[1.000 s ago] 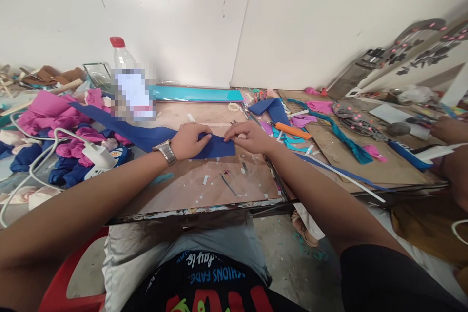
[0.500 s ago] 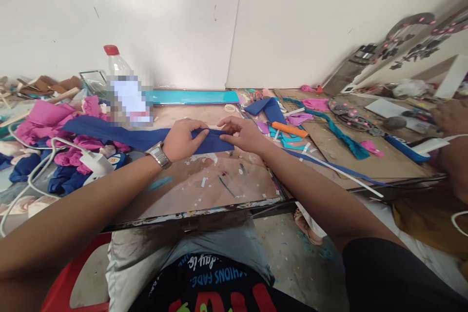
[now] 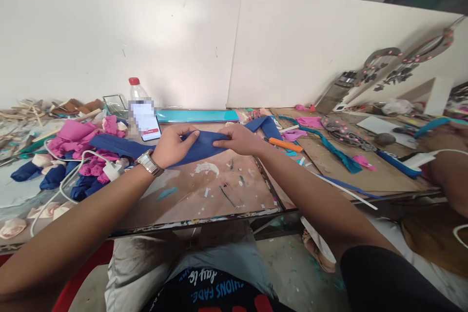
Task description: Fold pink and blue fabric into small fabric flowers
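Observation:
A long blue fabric strip (image 3: pixel 204 146) stretches between my hands, just above the table (image 3: pixel 204 195). My left hand (image 3: pixel 175 145), with a metal watch at the wrist, pinches it between thumb and fingers. On the other side my right hand (image 3: pixel 241 139) grips the strip the same way, thumb in front. One part of the strip trails left toward a pile of pink fabric (image 3: pixel 75 136). Beyond my right hand lies more folded blue fabric (image 3: pixel 268 127), with an orange-handled tool (image 3: pixel 285 145) close to it.
A lit phone (image 3: pixel 150 131) leans against a red-capped bottle (image 3: pixel 137 88) behind my left hand. White cables (image 3: pixel 64 183) loop over rolled fabric at left. At right, a co-worker's hand (image 3: pixel 448 141) is over a cardboard sheet (image 3: pixel 391 178) with a teal strip (image 3: pixel 338 151).
The camera view has tilted up, showing ceiling lights. My hands have spread slightly apart, and more of the blue strip shows between them. A teal strip now appears at the co-worker's hand.

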The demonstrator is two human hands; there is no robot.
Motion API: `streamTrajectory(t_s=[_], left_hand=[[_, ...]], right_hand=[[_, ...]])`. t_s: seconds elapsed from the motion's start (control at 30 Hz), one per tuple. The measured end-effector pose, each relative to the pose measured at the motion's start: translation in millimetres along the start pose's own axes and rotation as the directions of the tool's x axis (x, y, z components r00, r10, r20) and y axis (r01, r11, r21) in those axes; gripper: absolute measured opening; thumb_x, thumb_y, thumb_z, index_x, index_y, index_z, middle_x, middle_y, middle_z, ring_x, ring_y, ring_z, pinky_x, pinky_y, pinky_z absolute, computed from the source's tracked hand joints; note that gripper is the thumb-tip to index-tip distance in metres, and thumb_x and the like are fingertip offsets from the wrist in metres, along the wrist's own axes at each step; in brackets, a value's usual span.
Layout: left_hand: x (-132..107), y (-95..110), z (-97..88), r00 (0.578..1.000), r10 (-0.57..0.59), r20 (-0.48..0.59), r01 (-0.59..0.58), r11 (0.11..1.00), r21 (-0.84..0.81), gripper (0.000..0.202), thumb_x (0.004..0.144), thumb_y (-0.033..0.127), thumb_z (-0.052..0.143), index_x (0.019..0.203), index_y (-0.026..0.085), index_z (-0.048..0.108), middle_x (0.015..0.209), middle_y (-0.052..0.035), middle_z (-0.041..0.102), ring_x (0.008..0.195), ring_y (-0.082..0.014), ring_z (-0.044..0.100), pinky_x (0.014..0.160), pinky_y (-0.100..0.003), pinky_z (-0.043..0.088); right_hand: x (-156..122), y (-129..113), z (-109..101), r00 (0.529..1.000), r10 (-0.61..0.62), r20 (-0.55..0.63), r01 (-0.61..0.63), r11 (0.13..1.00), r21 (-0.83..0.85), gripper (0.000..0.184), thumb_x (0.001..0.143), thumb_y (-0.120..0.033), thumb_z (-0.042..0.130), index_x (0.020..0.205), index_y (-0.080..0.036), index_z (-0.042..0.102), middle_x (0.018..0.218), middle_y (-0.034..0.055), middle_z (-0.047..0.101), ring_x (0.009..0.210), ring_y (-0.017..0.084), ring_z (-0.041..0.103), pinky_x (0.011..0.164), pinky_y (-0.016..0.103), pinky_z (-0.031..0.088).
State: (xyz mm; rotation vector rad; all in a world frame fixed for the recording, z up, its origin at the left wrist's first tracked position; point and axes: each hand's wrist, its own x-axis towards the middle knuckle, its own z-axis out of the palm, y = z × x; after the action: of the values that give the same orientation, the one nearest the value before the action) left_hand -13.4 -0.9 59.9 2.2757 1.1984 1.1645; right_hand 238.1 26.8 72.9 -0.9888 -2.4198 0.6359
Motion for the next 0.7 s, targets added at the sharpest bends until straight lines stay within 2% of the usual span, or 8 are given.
streamTrajectory(t_s=[0.1, 0.17, 0.33, 0.43, 0.5, 0.57, 0.63, 0.7], left_hand=[[-7.1, -8.9, 0.7, 1.000, -0.021, 0.011, 0.021, 0.999, -0.030, 0.042, 0.097, 0.050, 0.052, 0.083, 0.016, 0.073, 0.080, -0.0029, 0.073, 0.074, -0.0173, 0.062, 0.069, -0.028, 0.046], [-11.5, -13.0, 1.5, 1.000, -0.026, 0.017, 0.027, 0.998, -0.048, 0.042, 0.097, 0.051, 0.053, 0.082, 0.016, 0.072, 0.079, -0.0029, 0.073, 0.074, -0.0167, 0.062, 0.069, -0.028, 0.046], [-18.9, -19.3, 3.7, 0.999, -0.041, 0.010, 0.042, 0.997, -0.070, 0.044, 0.096, 0.054, 0.055, 0.084, 0.017, 0.074, 0.085, -0.0043, 0.076, 0.076, -0.0180, 0.065, 0.068, -0.028, 0.047], [-21.8, -21.4, 6.0, 0.999, -0.042, -0.002, 0.042, 0.995, -0.089, 0.045, 0.096, 0.056, 0.055, 0.083, 0.017, 0.074, 0.086, -0.0048, 0.077, 0.077, -0.0187, 0.066, 0.070, -0.028, 0.049], [-24.1, -21.2, 7.9, 1.000, -0.031, -0.001, 0.030, 0.995, -0.096, 0.045, 0.097, 0.055, 0.054, 0.083, 0.017, 0.074, 0.086, -0.0045, 0.077, 0.078, -0.0185, 0.067, 0.072, -0.028, 0.050], [-26.8, -19.7, 9.9, 1.000, -0.018, 0.005, 0.018, 0.996, -0.085, 0.044, 0.098, 0.054, 0.053, 0.085, 0.018, 0.075, 0.086, -0.0041, 0.078, 0.077, -0.0181, 0.068, 0.072, -0.028, 0.050], [-29.4, -17.6, 11.7, 1.000, -0.010, 0.016, 0.011, 0.998, -0.058, 0.043, 0.099, 0.053, 0.052, 0.088, 0.019, 0.076, 0.086, -0.0040, 0.078, 0.076, -0.0180, 0.068, 0.071, -0.028, 0.049], [-31.4, -16.3, 13.2, 1.000, -0.012, 0.029, 0.014, 0.999, -0.039, 0.042, 0.099, 0.052, 0.052, 0.091, 0.019, 0.077, 0.088, -0.0043, 0.079, 0.076, -0.0184, 0.069, 0.071, -0.028, 0.049]], right_hand=[[3.0, 8.2, 5.1, 0.994, 0.003, 0.106, -0.006, 1.000, 0.023, 0.038, 0.090, -0.048, 0.064, 0.069, -0.016, 0.065, 0.061, -0.0047, 0.051, 0.058, 0.010, 0.042, 0.059, 0.025, 0.029], [2.5, 15.4, 9.1, 0.991, 0.022, 0.134, -0.027, 0.999, 0.038, 0.034, 0.088, -0.046, 0.065, 0.070, -0.017, 0.068, 0.059, -0.0049, 0.051, 0.058, 0.010, 0.044, 0.058, 0.025, 0.030], [-5.1, 27.2, 16.7, 0.998, 0.046, -0.032, -0.043, 0.995, 0.093, 0.026, 0.087, -0.040, 0.067, 0.075, -0.017, 0.071, 0.066, -0.0038, 0.059, 0.064, 0.012, 0.051, 0.062, 0.024, 0.038], [-9.4, 32.8, 23.4, 0.991, 0.058, -0.123, -0.031, 0.977, 0.211, 0.022, 0.084, -0.039, 0.071, 0.081, -0.017, 0.073, 0.075, -0.0012, 0.067, 0.071, 0.014, 0.059, 0.070, 0.026, 0.047], [-11.4, 36.1, 29.3, 0.984, 0.069, -0.166, -0.009, 0.941, 0.339, 0.030, 0.080, -0.041, 0.077, 0.099, -0.019, 0.075, 0.093, 0.0027, 0.073, 0.084, 0.018, 0.067, 0.078, 0.030, 0.054], [-13.2, 37.0, 35.3, 0.981, 0.088, -0.175, -0.013, 0.920, 0.391, 0.050, 0.074, -0.042, 0.084, 0.117, -0.021, 0.072, 0.113, 0.0072, 0.074, 0.095, 0.022, 0.070, 0.082, 0.034, 0.056], [-15.2, 34.1, 40.6, 0.982, 0.077, -0.175, -0.013, 0.940, 0.341, 0.055, 0.073, -0.042, 0.087, 0.122, -0.023, 0.072, 0.122, 0.0094, 0.072, 0.106, 0.025, 0.070, 0.086, 0.036, 0.057], [-17.0, 28.0, 45.0, 0.973, 0.056, -0.222, 0.017, 0.950, 0.313, 0.054, 0.075, -0.043, 0.087, 0.123, -0.024, 0.071, 0.121, 0.0095, 0.073, 0.113, 0.027, 0.069, 0.091, 0.038, 0.055]])
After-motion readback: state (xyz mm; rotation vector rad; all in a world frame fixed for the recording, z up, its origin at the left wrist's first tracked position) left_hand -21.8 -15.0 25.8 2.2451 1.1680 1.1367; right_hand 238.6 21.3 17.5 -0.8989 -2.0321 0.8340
